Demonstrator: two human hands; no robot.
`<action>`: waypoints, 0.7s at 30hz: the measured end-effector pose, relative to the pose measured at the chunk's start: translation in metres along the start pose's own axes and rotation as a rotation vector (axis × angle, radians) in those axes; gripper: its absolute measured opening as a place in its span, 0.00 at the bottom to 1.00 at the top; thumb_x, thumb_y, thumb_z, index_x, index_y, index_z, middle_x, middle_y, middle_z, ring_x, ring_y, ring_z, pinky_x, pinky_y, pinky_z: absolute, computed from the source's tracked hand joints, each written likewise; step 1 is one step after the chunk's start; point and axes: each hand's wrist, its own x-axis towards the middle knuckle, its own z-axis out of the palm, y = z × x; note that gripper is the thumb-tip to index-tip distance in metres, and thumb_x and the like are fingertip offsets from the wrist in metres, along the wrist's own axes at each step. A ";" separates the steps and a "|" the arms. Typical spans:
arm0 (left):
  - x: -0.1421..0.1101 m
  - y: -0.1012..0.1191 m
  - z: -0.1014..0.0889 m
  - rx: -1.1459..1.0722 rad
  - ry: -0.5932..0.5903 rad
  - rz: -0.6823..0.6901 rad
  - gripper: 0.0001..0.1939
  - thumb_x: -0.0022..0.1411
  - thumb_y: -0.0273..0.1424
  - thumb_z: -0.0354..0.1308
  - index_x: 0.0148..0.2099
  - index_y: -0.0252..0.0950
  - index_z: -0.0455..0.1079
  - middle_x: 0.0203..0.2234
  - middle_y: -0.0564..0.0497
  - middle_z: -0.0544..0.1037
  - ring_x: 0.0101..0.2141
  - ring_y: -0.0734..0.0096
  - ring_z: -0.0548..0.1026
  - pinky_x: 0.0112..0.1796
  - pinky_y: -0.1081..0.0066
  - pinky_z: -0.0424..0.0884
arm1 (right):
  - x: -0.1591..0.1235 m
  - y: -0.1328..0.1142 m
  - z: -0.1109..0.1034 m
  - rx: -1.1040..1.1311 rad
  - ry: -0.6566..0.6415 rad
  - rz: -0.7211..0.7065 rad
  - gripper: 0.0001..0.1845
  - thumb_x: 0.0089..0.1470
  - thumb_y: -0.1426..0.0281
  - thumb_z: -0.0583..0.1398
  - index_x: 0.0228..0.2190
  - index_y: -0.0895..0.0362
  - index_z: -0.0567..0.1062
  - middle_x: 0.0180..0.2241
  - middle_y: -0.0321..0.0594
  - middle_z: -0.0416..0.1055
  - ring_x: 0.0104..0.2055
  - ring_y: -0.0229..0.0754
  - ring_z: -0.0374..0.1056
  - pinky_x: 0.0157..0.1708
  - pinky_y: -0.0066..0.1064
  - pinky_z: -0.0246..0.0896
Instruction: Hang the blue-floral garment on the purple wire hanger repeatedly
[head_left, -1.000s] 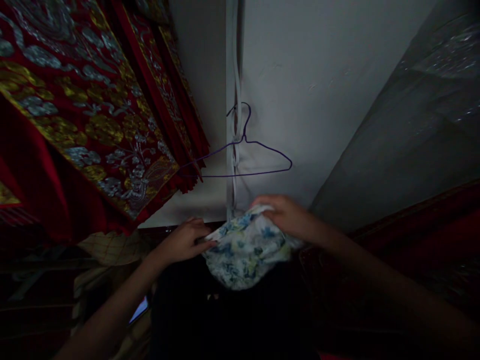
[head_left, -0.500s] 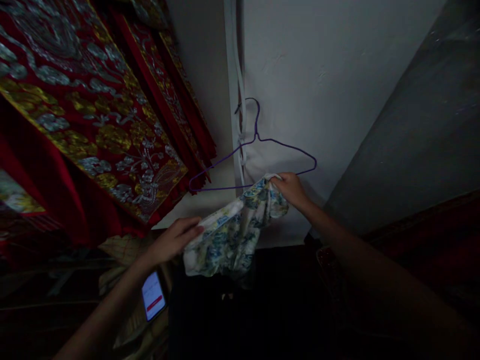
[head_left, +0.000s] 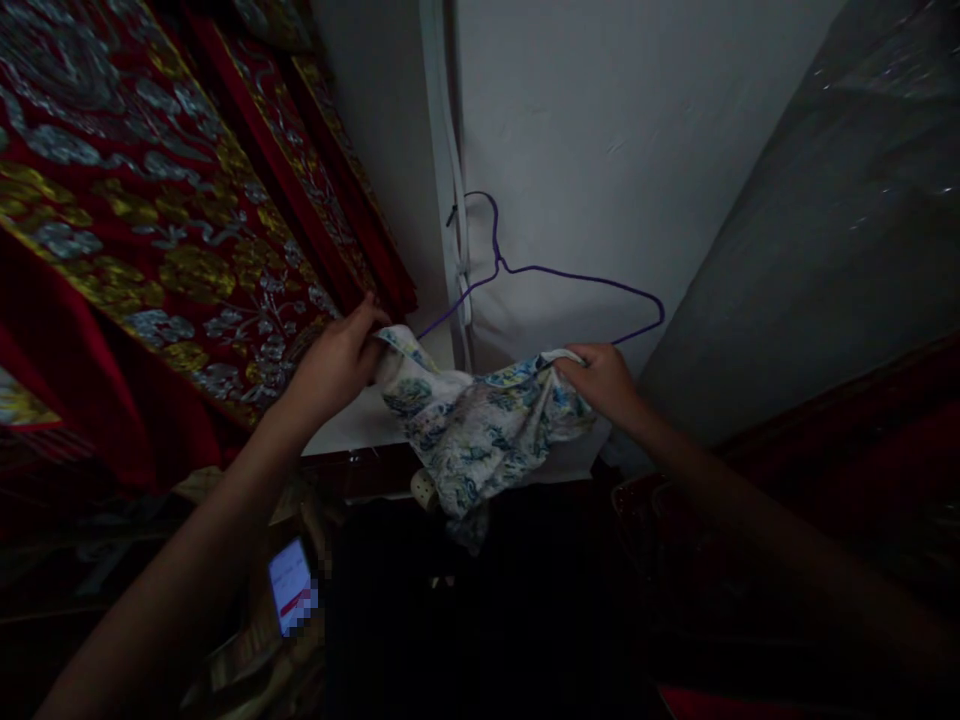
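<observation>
Two hands hold a soft cloth with blue, green and yellow flowers [head_left: 495,445]; the left hand [head_left: 337,365] pinches its top left corner, with the fingers closed on it; the right hand [head_left: 604,382] grips its top right part, with the thumb in front; the cloth sags in folds between them and hangs in the air; behind it is a purple hanger [head_left: 498,262], with its hook by a white cord [head_left: 454,160] on the pale wall [head_left: 600,150]; the cloth hides the bottom of the hanger, so I cannot tell if they touch; the hanger's right end sticks out above the right hand; on the left hangs a big red cloth with gold and silver shapes [head_left: 150,230], near the left hand; on the right is a shiny clear sheet [head_left: 810,250]; low on the left, below the left arm, is a lit phone [head_left: 289,580]; what is under it is too dark to tell.
</observation>
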 end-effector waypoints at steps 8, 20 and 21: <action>0.019 0.004 0.041 0.058 -0.094 -0.072 0.15 0.70 0.35 0.48 0.44 0.35 0.75 0.30 0.47 0.79 0.31 0.63 0.75 0.35 0.70 0.66 | -0.029 -0.020 0.016 0.105 -0.153 -0.066 0.13 0.50 0.63 0.55 0.18 0.55 0.65 0.19 0.32 0.59 0.24 0.37 0.58 0.25 0.28 0.48; 0.019 0.006 0.013 0.050 -0.171 0.104 0.17 0.68 0.37 0.50 0.42 0.33 0.76 0.30 0.51 0.78 0.30 0.68 0.74 0.33 0.72 0.66 | 0.003 -0.031 -0.091 0.088 0.181 0.057 0.36 0.39 0.78 0.71 0.53 0.61 0.77 0.30 0.38 0.75 0.26 0.35 0.66 0.28 0.29 0.60; 0.021 0.003 0.008 0.062 -0.174 0.109 0.16 0.68 0.36 0.49 0.41 0.33 0.76 0.29 0.52 0.77 0.30 0.68 0.73 0.33 0.72 0.65 | 0.010 -0.030 -0.097 0.123 0.092 0.102 0.24 0.39 0.77 0.71 0.43 0.63 0.82 0.28 0.39 0.76 0.27 0.36 0.68 0.28 0.28 0.60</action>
